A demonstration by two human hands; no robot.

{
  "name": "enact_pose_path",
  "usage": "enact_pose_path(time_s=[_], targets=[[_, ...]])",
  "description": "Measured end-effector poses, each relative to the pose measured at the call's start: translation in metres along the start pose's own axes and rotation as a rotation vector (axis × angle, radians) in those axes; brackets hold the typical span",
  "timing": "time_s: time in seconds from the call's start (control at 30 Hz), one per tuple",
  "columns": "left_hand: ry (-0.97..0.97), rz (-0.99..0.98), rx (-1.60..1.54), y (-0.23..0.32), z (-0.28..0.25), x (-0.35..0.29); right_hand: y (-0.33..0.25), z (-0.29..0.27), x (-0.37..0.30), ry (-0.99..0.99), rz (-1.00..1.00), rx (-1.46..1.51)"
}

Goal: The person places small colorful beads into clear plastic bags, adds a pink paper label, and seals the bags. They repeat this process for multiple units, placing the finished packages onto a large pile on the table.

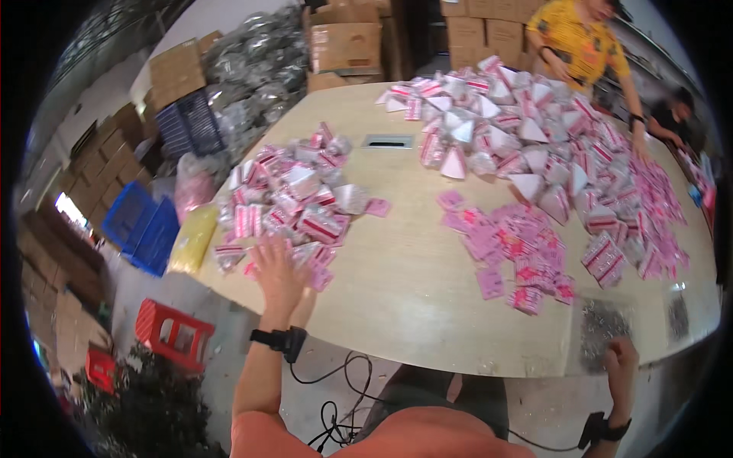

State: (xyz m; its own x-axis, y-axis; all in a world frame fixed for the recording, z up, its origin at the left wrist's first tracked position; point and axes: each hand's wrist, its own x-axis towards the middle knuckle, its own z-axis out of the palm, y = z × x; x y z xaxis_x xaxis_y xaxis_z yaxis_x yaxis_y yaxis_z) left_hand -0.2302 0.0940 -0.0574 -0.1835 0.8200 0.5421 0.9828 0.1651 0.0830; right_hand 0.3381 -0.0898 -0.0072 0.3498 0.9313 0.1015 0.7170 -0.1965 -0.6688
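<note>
My left hand (277, 269) lies spread with its fingers apart on the near edge of a pile of clear plastic packets (294, 202) with pink-and-white labels. Some flat pink cards or sachets (321, 278) show beside its fingers. On the right, my right hand (622, 357) is curled closed by the table's near edge. What it holds, if anything, is hidden. Just left of it is a clear bag or tray of small dark metal pieces (603, 324). Pink cards (519, 248) are heaped on the middle right of the table.
A large pile of similar packets (519, 130) covers the far right of the pale table (397, 267). A person in a yellow shirt (576, 42) reaches into it. Blue crates (137, 229), a yellow bag (192, 238) and a red stool (174, 333) stand left. Black cables (347, 374) hang in front.
</note>
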Motion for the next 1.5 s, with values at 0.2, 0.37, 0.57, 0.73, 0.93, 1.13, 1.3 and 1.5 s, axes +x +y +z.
enact_pose_path(time_s=[0.2,0.37,0.57,0.73,0.93,1.13,1.3,1.5], targets=[[-0.194,-0.011,-0.074,0.006,-0.003,0.012,0.008,0.025,0.007,0.066,-0.125,-0.114],[-0.306,-0.081,0.012,-0.001,0.011,0.047,-0.006,0.026,0.013,-0.094,-0.135,-0.421],[-0.269,-0.19,0.102,-0.021,0.03,0.069,0.009,0.026,0.023,-0.134,-0.177,-0.467],[-0.137,-0.06,0.119,0.001,0.027,0.067,0.015,0.034,0.041,-0.167,-0.132,-0.419],[-0.26,0.407,-0.099,0.086,0.019,0.07,0.012,0.029,0.039,-0.153,-0.204,-0.415],[-0.363,0.548,-0.008,0.142,0.05,0.097,0.02,0.024,0.037,-0.125,-0.193,-0.356],[-0.336,0.374,0.12,0.118,0.067,0.098,0.02,0.024,0.038,-0.077,-0.191,-0.309],[-0.331,0.427,0.078,0.103,0.05,0.093,0.018,0.015,0.047,-0.097,-0.266,-0.337]])
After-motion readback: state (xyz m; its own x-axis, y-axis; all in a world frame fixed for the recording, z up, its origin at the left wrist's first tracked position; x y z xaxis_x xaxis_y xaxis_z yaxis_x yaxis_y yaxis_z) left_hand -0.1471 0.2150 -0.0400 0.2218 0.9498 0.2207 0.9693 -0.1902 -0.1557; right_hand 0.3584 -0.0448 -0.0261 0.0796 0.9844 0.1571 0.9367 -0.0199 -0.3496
